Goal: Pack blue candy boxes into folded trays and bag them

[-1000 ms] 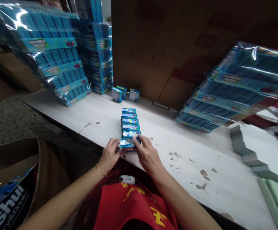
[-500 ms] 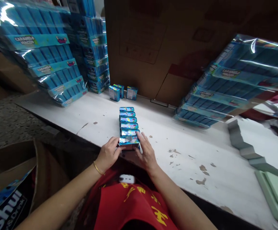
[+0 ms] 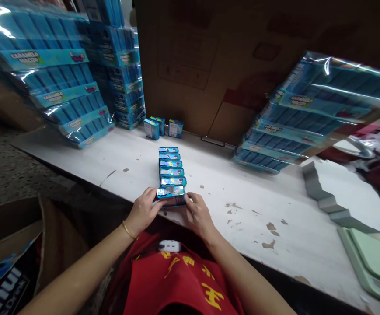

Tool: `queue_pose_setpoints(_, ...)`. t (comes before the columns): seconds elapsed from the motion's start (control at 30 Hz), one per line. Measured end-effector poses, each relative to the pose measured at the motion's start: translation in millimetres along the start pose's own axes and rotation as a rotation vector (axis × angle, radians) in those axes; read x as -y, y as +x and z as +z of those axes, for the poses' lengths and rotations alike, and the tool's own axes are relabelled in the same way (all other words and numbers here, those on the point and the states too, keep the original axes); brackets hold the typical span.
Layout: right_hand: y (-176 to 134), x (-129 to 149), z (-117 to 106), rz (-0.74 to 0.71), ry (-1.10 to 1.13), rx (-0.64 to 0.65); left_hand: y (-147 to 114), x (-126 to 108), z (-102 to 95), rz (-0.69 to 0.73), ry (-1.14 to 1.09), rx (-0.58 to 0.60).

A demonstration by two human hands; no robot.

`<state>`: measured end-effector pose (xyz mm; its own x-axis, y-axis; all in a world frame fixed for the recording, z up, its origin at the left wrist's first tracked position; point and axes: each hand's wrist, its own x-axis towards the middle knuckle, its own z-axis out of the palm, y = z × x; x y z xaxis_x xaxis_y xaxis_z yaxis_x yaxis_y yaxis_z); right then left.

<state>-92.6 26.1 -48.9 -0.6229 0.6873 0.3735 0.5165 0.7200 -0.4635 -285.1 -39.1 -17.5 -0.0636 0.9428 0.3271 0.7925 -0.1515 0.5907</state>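
Several small blue candy boxes (image 3: 170,164) stand in a row on the white table, leading away from me. At the near end is one more candy box (image 3: 171,191), with a shiny top and slightly apart from the row. My left hand (image 3: 144,211) grips its left end between thumb and fingers. On its right end, my right hand (image 3: 199,214) closes with fingers and thumb. The lower front of this box is partly in shadow near the table edge.
Film-wrapped stacks of blue display cartons stand at left (image 3: 55,96) and right (image 3: 284,127). Behind is a large brown cardboard box (image 3: 190,57), with loose candy boxes (image 3: 176,129) before it. Grey-white card pieces (image 3: 350,192) and a pale green scale (image 3: 373,258) lie right.
My right fingers have slid down from the top of the near box to its right end. A small gap now shows between that box and the row. The view has shifted slightly.
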Motion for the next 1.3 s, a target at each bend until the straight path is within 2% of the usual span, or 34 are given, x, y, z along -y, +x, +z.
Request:
queue_pose_setpoints(0.17, -3, 7, 4, 0.053, -0.151, 0.107, 8, -9, -7.1, 0.065, 0.268, 0.105)
queue_pose_setpoints(0.33, 9, -7, -14, 0.037, 0.029, 0.172, 13, -11, -9.3, 0.057, 0.210, 0.127)
queue_pose_setpoints(0.43, 26, -9, -36, 0.067, 0.140, 0.082, 14, -11, -10.7, 0.027, 0.205, 0.116)
queue_pose_setpoints(0.53, 38, -2, -51, -0.035, 0.102, 0.012, 15, -13, -11.6, 0.018, 0.245, 0.131)
queue_pose_setpoints(0.63, 37, 3, -46, -0.143, 0.059, 0.012, 15, -15, -9.8, -0.007, 0.312, 0.169)
queue_pose_setpoints(0.8, 21, -2, -21, -0.195, 0.045, -0.125, 8, -14, -2.5, -0.067, 0.388, 0.186)
queue_pose_setpoints(0.9, 20, -3, -27, -0.195, 0.142, -0.100, 2, -10, -1.4, -0.063, 0.328, 0.157)
queue_pose_setpoints(1.0, 30, 9, -48, -0.067, 0.245, -0.077, 0, -8, -3.0, -0.091, 0.168, 0.064)
queue_pose_setpoints(1.1, 46, 31, -62, 0.139, 0.191, -0.051, 1, -10, -4.4, -0.108, -0.002, -0.053)
queue_pose_setpoints(1.2, 62, 48, -57, 0.277, 0.085, 0.090, 3, -14, -4.0, -0.102, -0.082, -0.093)
queue_pose_setpoints(1.3, 69, 51, -46, 0.377, 0.073, 0.168, 4, -15, -2.6, -0.122, -0.133, -0.085)
